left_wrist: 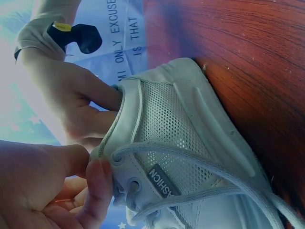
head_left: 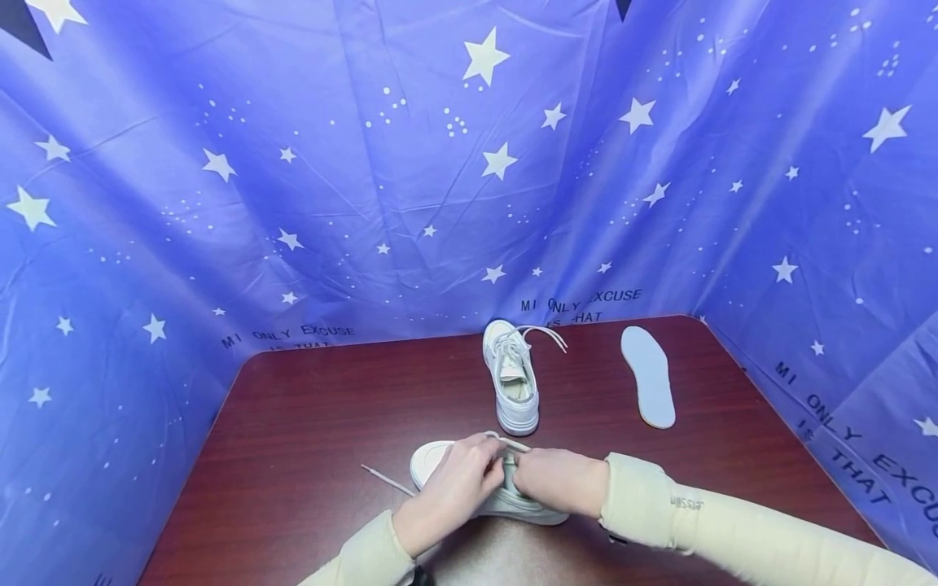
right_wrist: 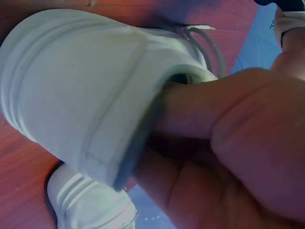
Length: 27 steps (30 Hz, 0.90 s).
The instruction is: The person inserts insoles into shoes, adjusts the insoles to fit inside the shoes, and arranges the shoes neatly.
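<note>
A white lace-up sneaker (head_left: pixel 431 460) lies near the table's front, its toe to the left in the head view. My left hand (head_left: pixel 456 487) pinches the edge of its collar by the top eyelets between thumb and finger. In the left wrist view, the mesh side (left_wrist: pixel 164 119) and loose grey-white laces (left_wrist: pixel 190 160) show. My right hand (head_left: pixel 563 480) has its fingers inside the shoe opening at the heel end. The shoe's wall hides those fingertips, so what they touch or hold cannot be seen. The white heel (right_wrist: pixel 90 90) fills much of the right wrist view.
Behind it stands a second white sneaker (head_left: pixel 518 419), laces loose. A pale insole (head_left: pixel 648 378) lies flat farther right on the dark red wooden table (head_left: pixel 330 415). Blue star-printed cloth (head_left: pixel 410 163) hangs around the table's back and sides.
</note>
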Motion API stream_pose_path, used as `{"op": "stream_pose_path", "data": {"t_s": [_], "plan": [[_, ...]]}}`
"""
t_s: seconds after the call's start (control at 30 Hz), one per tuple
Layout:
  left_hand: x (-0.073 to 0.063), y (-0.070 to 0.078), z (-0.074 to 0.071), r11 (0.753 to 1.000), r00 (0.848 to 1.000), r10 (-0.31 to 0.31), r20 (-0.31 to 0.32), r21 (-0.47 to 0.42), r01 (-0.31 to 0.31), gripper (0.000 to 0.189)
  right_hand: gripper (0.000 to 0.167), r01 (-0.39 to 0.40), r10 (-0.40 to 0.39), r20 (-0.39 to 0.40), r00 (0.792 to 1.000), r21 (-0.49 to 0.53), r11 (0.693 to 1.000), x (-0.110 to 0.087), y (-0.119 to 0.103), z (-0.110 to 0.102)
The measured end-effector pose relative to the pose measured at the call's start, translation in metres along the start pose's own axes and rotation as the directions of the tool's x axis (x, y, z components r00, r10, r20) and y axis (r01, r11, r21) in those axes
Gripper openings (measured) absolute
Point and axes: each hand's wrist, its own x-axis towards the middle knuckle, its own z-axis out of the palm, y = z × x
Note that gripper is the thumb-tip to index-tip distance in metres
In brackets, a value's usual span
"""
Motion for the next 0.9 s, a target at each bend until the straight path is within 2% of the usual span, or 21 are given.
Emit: {"op": "stream_pose_path", "data": {"t_s": [0.17,0.37,0.47,0.73,0.9], "plan": [[0.001,0.0,0.0,1.0,1.0,-0.017,0.013,0.002,0.017,0.014,0.026,-0.038,0.036,0.035,0.999,0.05,0.998,-0.007,0.002,-0.009],[0.002,0.001,-0.001,1.0,1.0,-0.02,0.024,0.005,0.019,0.015,0.024,0.044,-0.05,0.073,0.996,0.082,0.996,-0.01,0.005,-0.015],[0.002,0.002,-0.002,1.0,1.0,-0.019,0.023,0.01,0.019,0.014,0.023,0.059,-0.072,0.098,0.993,0.129,0.99,-0.009,0.005,-0.014],[0.002,0.003,-0.002,1.0,0.999,-0.025,0.024,0.005,0.025,0.012,0.025,0.019,-0.045,0.132,0.99,0.196,0.98,-0.009,0.006,-0.01],[0.002,0.003,-0.002,0.999,0.998,-0.046,0.037,0.004,0.046,0.015,0.024,0.013,-0.038,0.11,0.993,0.218,0.976,-0.008,0.005,-0.007]]}}
